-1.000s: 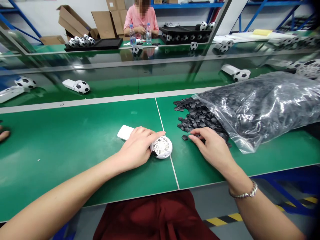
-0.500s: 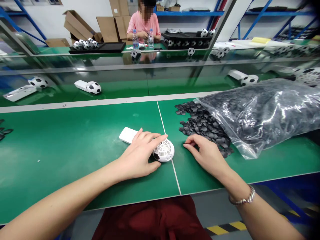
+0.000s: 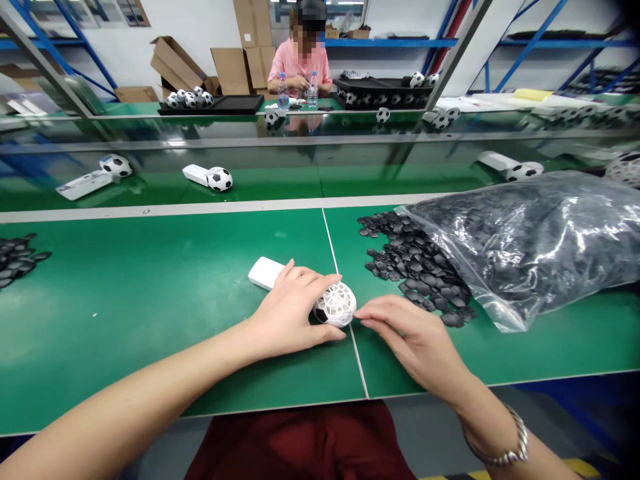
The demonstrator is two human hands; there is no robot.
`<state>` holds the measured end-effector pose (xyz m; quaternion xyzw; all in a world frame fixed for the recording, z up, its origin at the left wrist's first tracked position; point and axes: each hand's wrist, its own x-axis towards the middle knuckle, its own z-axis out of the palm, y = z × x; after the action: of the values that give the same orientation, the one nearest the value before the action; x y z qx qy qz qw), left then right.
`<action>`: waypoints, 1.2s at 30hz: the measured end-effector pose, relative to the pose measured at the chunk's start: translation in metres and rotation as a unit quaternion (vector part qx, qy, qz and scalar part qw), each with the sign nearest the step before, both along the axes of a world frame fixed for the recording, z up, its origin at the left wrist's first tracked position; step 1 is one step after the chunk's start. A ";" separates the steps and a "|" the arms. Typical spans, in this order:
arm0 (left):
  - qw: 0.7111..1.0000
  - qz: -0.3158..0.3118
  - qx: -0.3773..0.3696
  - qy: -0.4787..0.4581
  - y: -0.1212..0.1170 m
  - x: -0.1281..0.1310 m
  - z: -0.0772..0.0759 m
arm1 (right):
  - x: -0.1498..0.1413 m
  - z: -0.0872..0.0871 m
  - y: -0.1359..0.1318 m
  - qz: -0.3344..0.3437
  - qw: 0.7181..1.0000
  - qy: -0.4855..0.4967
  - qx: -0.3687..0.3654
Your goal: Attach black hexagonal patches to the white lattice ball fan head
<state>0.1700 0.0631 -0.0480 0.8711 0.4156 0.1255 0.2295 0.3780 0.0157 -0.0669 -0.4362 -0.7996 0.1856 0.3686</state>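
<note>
A white plastic soccer-ball-shaped shell with a flat handle [image 3: 267, 273] lies on the green bench. Its round head [image 3: 337, 305] has open lattice gaps and one black patch on the near left side. My left hand [image 3: 295, 308] is closed around the head, thumb on the near side and fingers over the far side. At the head's right edge, my right hand [image 3: 405, 330] pinches a small black plastic piece, mostly hidden by the fingertips. Behind that hand lies a heap of loose black pieces [image 3: 425, 277].
A clear plastic bag [image 3: 540, 233] full of black pieces lies to the right. More black pieces [image 3: 17, 260] sit at the far left. Beyond the white edge strip, ball-headed items [image 3: 219, 178] rest on a green surface. A person in pink [image 3: 300, 67] sits across.
My right hand has moved left from beside the heap to the shell's edge, carrying the black piece. My left hand keeps its hold. The camera view has shifted slightly.
</note>
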 end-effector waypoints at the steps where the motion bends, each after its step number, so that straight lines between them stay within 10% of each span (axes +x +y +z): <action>1: 1.000 0.004 0.002 -0.002 0.000 0.001 0.000 | -0.002 -0.001 0.000 0.012 1.000 0.005 0.003; 14: 0.998 0.056 0.017 -0.038 -0.006 0.008 -0.002 | -0.011 -0.002 0.012 0.003 0.994 0.067 -0.088; 25: 0.991 0.074 -0.009 -0.110 -0.007 0.014 -0.002 | -0.021 -0.003 0.012 0.005 0.921 0.234 -0.311; 32: 0.996 0.048 0.009 -0.074 -0.006 0.009 -0.005 | -0.014 -0.005 0.014 -0.009 0.940 0.211 -0.270; 36: 0.998 0.033 0.005 -0.060 -0.004 0.007 -0.005 | 0.025 -0.006 0.030 -0.145 0.986 0.016 -0.077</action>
<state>0.1766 0.0591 -0.0530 0.8489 0.4291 0.1876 0.2451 0.4026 0.0459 -0.0733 -0.5719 -0.7051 0.1977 0.3696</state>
